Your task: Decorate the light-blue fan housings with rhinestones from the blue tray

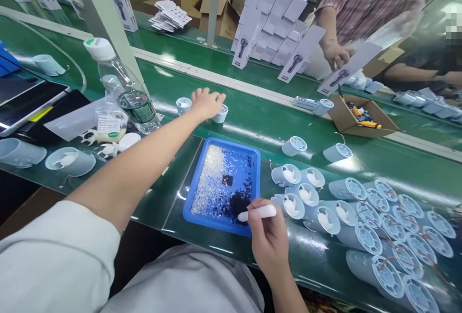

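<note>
My left hand [208, 104] reaches forward over the green work surface with its fingers spread. Right beside its fingers is a pale blue cylindrical housing [221, 114], partly hidden by the hand; a second small housing [184, 106] stands to its left. My right hand [269, 231] is closed around a white pen-shaped tool [258, 213]. The tool's rounded end lies over the near right corner of a blue tray [195, 181]. Inside the tray are clear beads [209, 178], black beads [236, 202] and a small black square [227, 180].
Several pale blue housings [361, 236] crowd the right side, some with white fan blades. A water bottle [126, 86] stands at left by a tablet [32, 101]. Behind are an open cardboard box [364, 115], white cartons [274, 14] and a co-worker's hand [335, 55].
</note>
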The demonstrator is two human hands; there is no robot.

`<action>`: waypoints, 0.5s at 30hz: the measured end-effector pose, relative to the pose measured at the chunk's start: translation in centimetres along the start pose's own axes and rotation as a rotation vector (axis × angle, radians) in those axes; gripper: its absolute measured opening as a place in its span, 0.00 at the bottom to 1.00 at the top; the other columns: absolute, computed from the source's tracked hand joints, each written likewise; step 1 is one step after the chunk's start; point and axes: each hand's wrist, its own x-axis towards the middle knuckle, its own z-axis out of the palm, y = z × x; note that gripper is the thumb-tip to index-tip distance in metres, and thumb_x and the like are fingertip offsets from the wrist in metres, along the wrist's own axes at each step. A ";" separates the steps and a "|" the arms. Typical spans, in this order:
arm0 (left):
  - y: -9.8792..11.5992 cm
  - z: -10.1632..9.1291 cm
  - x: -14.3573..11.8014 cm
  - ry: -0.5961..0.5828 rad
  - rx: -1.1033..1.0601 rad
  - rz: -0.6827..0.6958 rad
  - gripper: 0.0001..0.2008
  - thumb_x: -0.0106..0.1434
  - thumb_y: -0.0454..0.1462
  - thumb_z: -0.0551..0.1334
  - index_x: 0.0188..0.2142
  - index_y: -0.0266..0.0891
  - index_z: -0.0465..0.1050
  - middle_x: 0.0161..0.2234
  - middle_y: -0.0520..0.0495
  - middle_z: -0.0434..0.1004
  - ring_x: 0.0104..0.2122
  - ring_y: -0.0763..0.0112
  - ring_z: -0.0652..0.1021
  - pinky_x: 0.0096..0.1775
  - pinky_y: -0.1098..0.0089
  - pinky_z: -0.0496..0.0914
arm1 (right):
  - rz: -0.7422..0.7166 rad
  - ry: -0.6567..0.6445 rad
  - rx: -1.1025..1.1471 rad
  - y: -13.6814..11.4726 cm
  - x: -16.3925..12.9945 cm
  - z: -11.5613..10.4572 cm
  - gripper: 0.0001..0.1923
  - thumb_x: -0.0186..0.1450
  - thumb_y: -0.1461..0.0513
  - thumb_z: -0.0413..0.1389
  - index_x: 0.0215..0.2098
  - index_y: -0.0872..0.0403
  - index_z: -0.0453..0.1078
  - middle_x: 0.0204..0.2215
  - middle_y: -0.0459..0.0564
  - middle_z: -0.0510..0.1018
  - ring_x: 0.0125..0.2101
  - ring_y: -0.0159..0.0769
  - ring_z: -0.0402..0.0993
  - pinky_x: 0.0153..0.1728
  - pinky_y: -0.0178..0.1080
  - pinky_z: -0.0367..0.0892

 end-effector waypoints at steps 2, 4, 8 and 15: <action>-1.3 -1.0 -0.1 0.045 0.092 -0.123 0.26 0.63 0.48 0.52 0.55 0.37 0.69 0.64 0.35 0.50 0.65 0.41 0.46 0.61 0.43 0.37 | 0.014 -0.032 0.011 0.3 -0.3 0.2 0.04 0.68 0.61 0.51 0.36 0.52 0.65 0.28 0.46 0.71 0.29 0.32 0.70 0.28 0.35 0.67; -2.5 -1.8 -0.3 -0.047 0.172 -0.254 0.29 0.55 0.43 0.62 0.55 0.35 0.67 0.64 0.32 0.49 0.64 0.35 0.46 0.60 0.40 0.40 | 0.023 -0.047 0.018 0.6 -0.3 0.3 0.05 0.68 0.60 0.51 0.36 0.52 0.65 0.28 0.46 0.71 0.29 0.33 0.69 0.29 0.35 0.67; -3.3 -2.4 -1.4 -0.194 0.134 -0.303 0.33 0.47 0.34 0.67 0.55 0.36 0.67 0.61 0.32 0.53 0.58 0.38 0.62 0.55 0.48 0.60 | 0.019 -0.039 0.012 1.1 -0.4 0.4 0.05 0.68 0.59 0.52 0.36 0.52 0.65 0.29 0.46 0.71 0.29 0.33 0.69 0.29 0.35 0.67; -0.2 -3.8 -3.9 0.061 -0.261 -0.113 0.17 0.51 0.34 0.66 0.42 0.38 0.72 0.54 0.43 0.62 0.54 0.57 0.66 0.57 0.60 0.58 | -0.014 -0.068 -0.043 1.6 -0.8 0.3 0.03 0.67 0.60 0.53 0.37 0.52 0.65 0.31 0.46 0.72 0.32 0.34 0.70 0.32 0.37 0.68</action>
